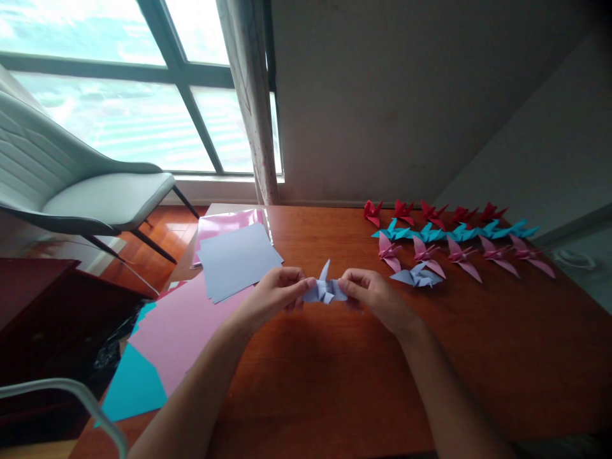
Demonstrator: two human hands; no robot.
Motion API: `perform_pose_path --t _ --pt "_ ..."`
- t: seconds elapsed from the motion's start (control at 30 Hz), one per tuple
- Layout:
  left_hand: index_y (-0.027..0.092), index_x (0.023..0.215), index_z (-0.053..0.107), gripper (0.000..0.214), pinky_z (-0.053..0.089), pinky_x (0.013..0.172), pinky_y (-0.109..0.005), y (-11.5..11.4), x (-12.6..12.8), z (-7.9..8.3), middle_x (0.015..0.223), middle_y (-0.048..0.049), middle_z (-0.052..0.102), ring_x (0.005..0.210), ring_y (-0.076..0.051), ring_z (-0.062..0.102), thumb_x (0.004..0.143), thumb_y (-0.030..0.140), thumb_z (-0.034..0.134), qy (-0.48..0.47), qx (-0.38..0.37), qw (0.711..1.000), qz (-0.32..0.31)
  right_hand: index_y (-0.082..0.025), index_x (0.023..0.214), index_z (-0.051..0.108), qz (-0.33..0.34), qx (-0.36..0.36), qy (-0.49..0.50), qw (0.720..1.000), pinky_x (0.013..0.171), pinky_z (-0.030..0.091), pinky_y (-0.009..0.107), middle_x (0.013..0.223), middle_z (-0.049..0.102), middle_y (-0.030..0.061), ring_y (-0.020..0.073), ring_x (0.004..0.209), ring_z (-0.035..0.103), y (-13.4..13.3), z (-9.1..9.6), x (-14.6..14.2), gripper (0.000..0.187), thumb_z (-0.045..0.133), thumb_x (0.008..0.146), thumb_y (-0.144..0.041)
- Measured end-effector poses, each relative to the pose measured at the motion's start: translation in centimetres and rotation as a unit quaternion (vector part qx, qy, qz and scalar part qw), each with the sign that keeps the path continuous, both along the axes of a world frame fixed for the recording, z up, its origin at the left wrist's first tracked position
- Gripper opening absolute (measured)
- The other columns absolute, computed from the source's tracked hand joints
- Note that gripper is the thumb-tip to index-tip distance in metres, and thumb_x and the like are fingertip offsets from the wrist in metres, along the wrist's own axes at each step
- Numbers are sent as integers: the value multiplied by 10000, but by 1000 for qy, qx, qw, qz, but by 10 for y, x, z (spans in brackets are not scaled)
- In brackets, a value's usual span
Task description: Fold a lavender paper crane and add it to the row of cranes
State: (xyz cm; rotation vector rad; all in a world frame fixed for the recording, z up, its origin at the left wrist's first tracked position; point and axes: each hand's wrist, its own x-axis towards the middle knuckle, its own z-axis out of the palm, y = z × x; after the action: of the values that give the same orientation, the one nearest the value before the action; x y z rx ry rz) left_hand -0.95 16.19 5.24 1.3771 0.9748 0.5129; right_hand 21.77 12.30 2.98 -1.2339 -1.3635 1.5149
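Between my two hands, just above the table, is a pale lavender origami crane (326, 290) with one point sticking up. My left hand (285, 288) pinches its left wing between thumb and fingers. The right wing is pinched the same way by my right hand (361, 287). Some fingertips are hidden behind the paper. A second lavender crane (419, 275) rests on the table to the right of my right hand.
Rows of red cranes (433, 213), turquoise cranes (461, 232) and pink cranes (463, 256) stand at the back right of the wooden table (335, 395). At the left lie lavender sheets (239, 258), pink sheets (176, 319) and turquoise sheets (136, 386). A chair (109, 194) stands beyond.
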Motion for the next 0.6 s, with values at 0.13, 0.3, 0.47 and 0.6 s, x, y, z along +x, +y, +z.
perform_pose_path --t 0.13,0.3,0.47,0.6 --pt "175 591 489 423 269 446 -189 -1 2 -4 457 51 482 430 -60 390 825 475 677 -47 -3 999 13 -187 708 562 -1 -1 26 1000 448 307 209 560 555 -40 83 482 469 -3 1 -3 382 669 874 -513" --pt "183 575 438 446 232 409 -177 -5 10 -9 450 74 432 389 -38 358 771 458 730 -126 -52 990 45 -195 662 521 -24 16 60 998 407 269 199 513 510 -57 66 425 407 -6 0 -8 383 658 866 -489" --pt "186 572 425 468 233 401 -173 -9 14 -8 427 88 402 380 -32 335 742 447 774 -177 -89 978 62 -199 668 523 -41 10 74 996 382 255 190 482 508 -62 58 388 378 -8 -4 -11 376 656 863 -492" --pt "186 572 436 471 234 402 -176 -10 14 -8 398 89 396 370 -36 349 747 460 776 -189 -93 975 63 -199 661 528 -46 12 90 995 370 242 187 469 495 -65 53 374 358 -10 -4 -13 382 659 865 -494"
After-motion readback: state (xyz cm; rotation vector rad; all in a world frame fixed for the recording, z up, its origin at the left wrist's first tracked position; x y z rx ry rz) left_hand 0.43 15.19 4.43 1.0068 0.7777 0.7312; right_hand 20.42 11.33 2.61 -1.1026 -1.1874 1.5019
